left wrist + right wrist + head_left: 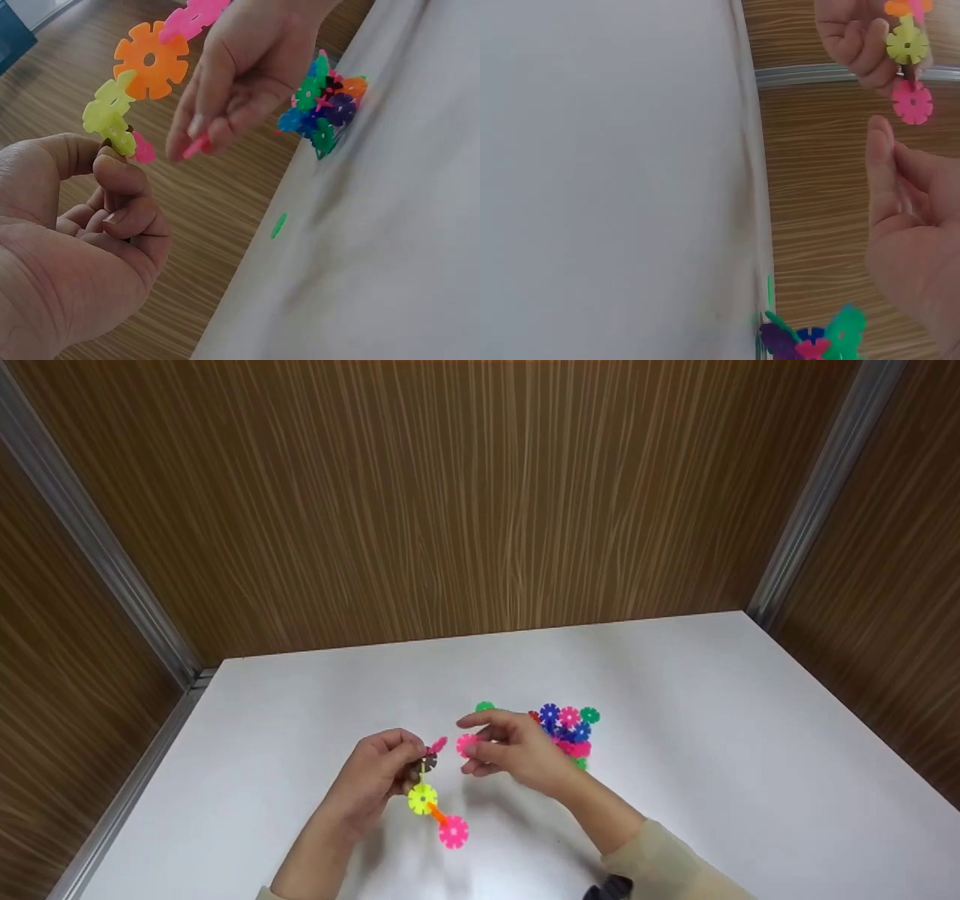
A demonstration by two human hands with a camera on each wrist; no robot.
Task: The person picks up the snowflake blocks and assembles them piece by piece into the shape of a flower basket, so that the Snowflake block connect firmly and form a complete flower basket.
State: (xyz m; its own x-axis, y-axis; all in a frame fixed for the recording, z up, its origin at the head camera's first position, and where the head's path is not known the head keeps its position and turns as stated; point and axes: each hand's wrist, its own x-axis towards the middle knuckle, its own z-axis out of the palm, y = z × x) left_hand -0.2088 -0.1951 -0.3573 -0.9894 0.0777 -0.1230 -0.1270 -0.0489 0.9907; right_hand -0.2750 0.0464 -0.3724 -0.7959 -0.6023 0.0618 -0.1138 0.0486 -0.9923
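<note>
My left hand point(379, 772) pinches a chain of notched plastic snowflake discs by a dark disc point(430, 762) near its end. From there hang yellow discs point(422, 799), an orange disc point(151, 59) and a pink disc point(453, 832); another pink disc point(913, 103) sticks out on the side toward the other hand. Between thumb and fingers my right hand point(521, 751) pinches a loose pink disc point(466, 745), a short gap away from the chain. That loose disc is hidden behind the fingers in the right wrist view.
A pile of mixed snowflake discs point(570, 717) in blue, pink, green and other colours lies on the white table point(675, 682) beyond the right hand. One green disc point(485, 706) lies apart, left of the pile. Wood-grain panels point(480, 495) stand around the table.
</note>
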